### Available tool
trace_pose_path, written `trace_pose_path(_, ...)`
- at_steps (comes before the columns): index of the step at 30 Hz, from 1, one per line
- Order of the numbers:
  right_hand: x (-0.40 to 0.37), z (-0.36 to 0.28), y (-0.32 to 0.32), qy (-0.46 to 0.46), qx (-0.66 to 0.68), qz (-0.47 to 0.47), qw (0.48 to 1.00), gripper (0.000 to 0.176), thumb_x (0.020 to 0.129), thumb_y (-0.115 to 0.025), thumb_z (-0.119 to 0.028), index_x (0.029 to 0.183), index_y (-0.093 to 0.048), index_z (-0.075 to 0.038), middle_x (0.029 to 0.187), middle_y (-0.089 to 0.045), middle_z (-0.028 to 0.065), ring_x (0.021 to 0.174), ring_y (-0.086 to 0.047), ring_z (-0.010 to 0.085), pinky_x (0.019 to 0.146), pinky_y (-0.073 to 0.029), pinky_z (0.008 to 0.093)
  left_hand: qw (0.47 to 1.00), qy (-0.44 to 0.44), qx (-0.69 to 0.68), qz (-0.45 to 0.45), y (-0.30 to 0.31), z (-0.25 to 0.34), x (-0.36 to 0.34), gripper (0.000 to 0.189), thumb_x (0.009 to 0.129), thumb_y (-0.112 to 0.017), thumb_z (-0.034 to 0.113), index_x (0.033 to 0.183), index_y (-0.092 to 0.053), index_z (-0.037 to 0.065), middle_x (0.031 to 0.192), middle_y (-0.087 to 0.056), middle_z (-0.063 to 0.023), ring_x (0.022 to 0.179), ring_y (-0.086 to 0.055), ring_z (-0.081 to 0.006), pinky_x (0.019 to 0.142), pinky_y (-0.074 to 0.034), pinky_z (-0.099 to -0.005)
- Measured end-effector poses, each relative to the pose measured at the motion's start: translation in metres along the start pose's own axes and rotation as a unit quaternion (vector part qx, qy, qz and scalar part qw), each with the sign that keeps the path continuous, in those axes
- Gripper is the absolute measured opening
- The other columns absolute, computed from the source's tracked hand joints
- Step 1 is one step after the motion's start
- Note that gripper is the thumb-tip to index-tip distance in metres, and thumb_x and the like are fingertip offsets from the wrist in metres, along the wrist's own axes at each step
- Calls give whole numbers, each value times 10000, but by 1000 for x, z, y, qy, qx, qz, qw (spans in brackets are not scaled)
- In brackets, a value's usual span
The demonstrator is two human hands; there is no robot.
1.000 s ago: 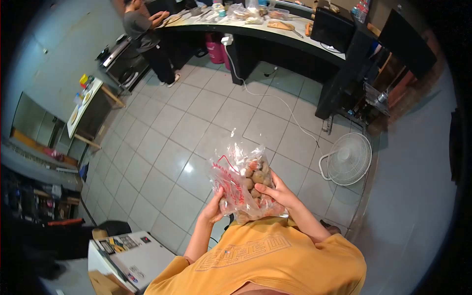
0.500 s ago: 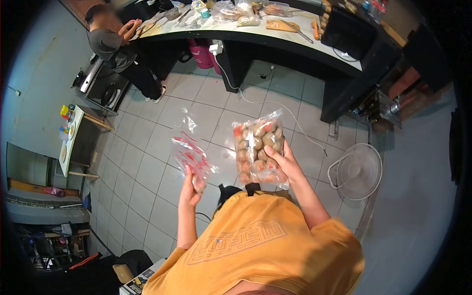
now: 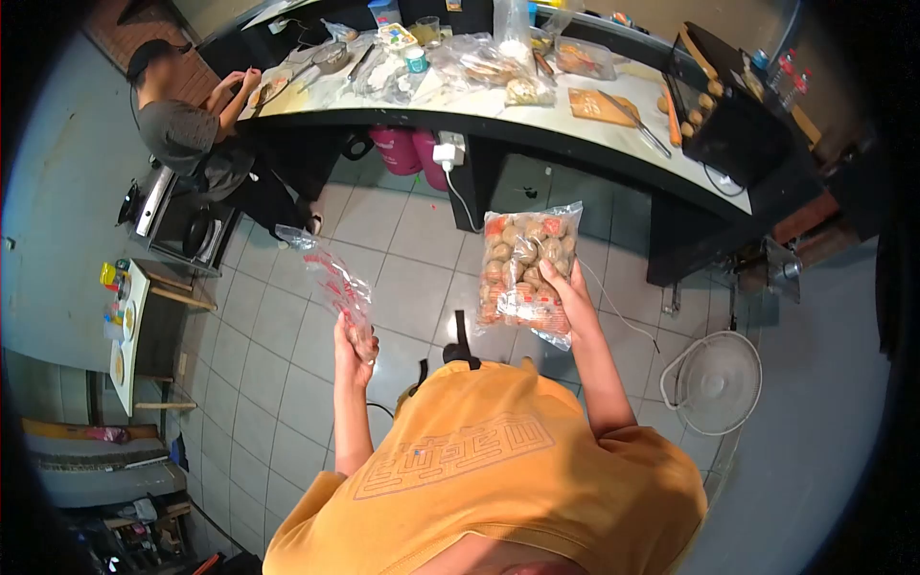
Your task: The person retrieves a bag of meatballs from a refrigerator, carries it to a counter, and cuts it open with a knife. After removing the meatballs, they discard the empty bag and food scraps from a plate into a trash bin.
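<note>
Meatball bag (image 3: 527, 264), just one, grasped in my right hand (image 3: 570, 299), now hangs apart from the single crumpled plastic bag (image 3: 337, 286) it overlapped earlier, clenched in my left hand (image 3: 356, 351).

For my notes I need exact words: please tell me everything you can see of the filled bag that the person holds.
The bag is clear, shiny and plastic-looking, roughly rectangular, with red-orange print at the top corners and across the lower part. Many round brownish balls fill it, packed closely. It is held nearly upright above the tiled floor. The right hand grips its right side, thumb across the front. Whether it is sealed, I cannot tell.
</note>
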State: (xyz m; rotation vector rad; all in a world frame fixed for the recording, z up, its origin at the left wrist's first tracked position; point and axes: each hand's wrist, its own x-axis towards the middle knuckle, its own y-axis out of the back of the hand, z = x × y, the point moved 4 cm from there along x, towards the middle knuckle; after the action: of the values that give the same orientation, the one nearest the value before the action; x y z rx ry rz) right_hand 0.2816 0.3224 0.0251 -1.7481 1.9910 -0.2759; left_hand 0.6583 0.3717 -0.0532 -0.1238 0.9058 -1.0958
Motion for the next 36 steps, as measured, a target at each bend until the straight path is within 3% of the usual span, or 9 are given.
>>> trace_pose_path(6, 113, 10, -69, 50, 12, 30, 998, 580, 899, -704, -203, 1374, -413, -39, 1272, -559, 91, 1158, -552, 173, 960, -467, 317, 991, -23, 105, -80, -54, 104, 121, 374, 978, -486, 536, 989, -545, 167, 708, -515, 56, 510, -429, -69, 462, -303, -235)
trace_pose_path(14, 269, -2, -117, 3, 6, 28, 1000, 566, 900, -704, -183, 1370, -418, -49, 1265, -561, 83, 1132, -564, 165, 951, -473, 314, 984, -25, 148, -99, -128, 162, 270, 414, 978, -464, 564, 991, -544, 158, 709, -515, 55, 509, -428, -63, 453, -302, -239)
trace_pose_path(16, 314, -11, -130, 0, 23, 15, 1000, 521, 911, -688, -164, 1351, -430, -55, 1241, -570, 71, 1120, -566, 159, 949, -476, 313, 993, 10, 96, -72, -150, 172, 303, 209, 1006, -470, 365, 958, -505, 164, 703, -479, 17, 500, -418, -91, 422, -302, -233)
trace_pose_path(23, 477, 10, -165, -23, 71, -38, 996, 539, 931, -662, -169, 1388, -398, -60, 1252, -570, 85, 1133, -569, 176, 938, -483, 325, 996, -38, 83, -5, -206, 234, 398, 170, 986, -489, 294, 1034, -499, 131, 697, -454, 13, 518, -397, -81, 452, -318, -220)
trace_pose_path(29, 585, 67, -198, -43, 25, 51, 997, 523, 893, -714, -182, 1314, -440, -36, 1161, -591, 73, 1016, -604, 165, 847, -533, 326, 992, -37, 121, -14, -221, 282, 479, 247, 992, -495, 371, 1043, -528, 132, 761, -496, 14, 611, -472, -89, 484, -371, -240)
trace_pose_path(31, 605, 77, -217, 21, 39, 49, 998, 540, 883, -726, -183, 1317, -439, -35, 1170, -580, 73, 1046, -589, 169, 887, -506, 323, 988, -27, 154, -2, -221, 302, 517, 281, 993, -497, 401, 1056, -538, 131, 783, -514, 15, 633, -489, -93, 489, -384, -248)
trace_pose_path(33, 631, 108, -211, 96, -54, 76, 991, 551, 892, -719, -207, 1329, -432, -33, 1186, -571, 82, 1093, -562, 174, 933, -471, 317, 975, 18, 212, -62, -229, 317, 563, 353, 988, -501, 454, 1089, -551, 120, 840, -556, 15, 688, -544, -112, 534, -434, -267)
trace_pose_path(35, 641, 144, -210, 22, 41, 211, 976, 582, 912, -697, -251, 1364, -408, -26, 1232, -559, 97, 1141, -534, 181, 968, -437, 307, 965, 24, 237, -113, -237, 332, 619, 384, 988, -496, 471, 1116, -556, 114, 894, -595, 1, 747, -589, -129, 623, -501, -282)
trace_pose_path(36, 643, 149, -220, 56, 70, 219, 972, 662, 918, -684, -321, 1407, -362, -10, 1248, -560, 108, 1129, -546, 193, 958, -449, 322, 955, 85, 228, -172, -245, 340, 641, 387, 1001, -486, 443, 1188, -546, 110, 998, -612, -6, 833, -600, -130, 678, -508, -283)
